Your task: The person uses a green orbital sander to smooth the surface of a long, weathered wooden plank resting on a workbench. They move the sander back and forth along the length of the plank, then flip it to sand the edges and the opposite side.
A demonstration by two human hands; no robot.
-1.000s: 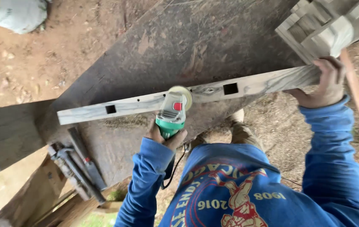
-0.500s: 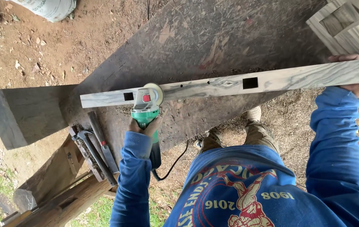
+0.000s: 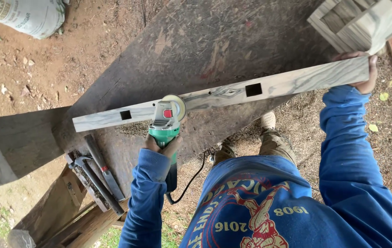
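Left fingers (image 3: 174, 141) wrapped tight round the green body of an angle grinder (image 3: 165, 131), left hand (image 3: 161, 146) low on the tool, blue sleeve running down and away from it. Grinder head upright against the near edge of a long pale wooden rail (image 3: 223, 93), round sanding disc (image 3: 176, 104) touching the rail's face just right of a small square hole (image 3: 126, 115). Black cord (image 3: 195, 177) trailing down from the tool's tail towards the ground.

Right fingers (image 3: 371, 64) curled over the far right end of the same rail, right hand (image 3: 365, 76) clamping that end from beneath and behind, thumb side hidden under the wood. Second square hole (image 3: 253, 89) cut through the rail between the two hands, nearer the right one.

Rail lying slantwise, left end lower in the frame, resting across a broad dark timber slab serving as bench (image 3: 196, 41). Just below the rail's left part, on a lower ledge, a hammer (image 3: 82, 166) and a dark metal bar (image 3: 104, 167) side by side. Slatted grey wooden frame (image 3: 343, 20) at top right, just above the right hand. White sack (image 3: 26, 16) on bare brown earth at top left, well apart from everything else. Shoe (image 3: 267, 120) on sawdust-strewn ground beneath the bench edge.
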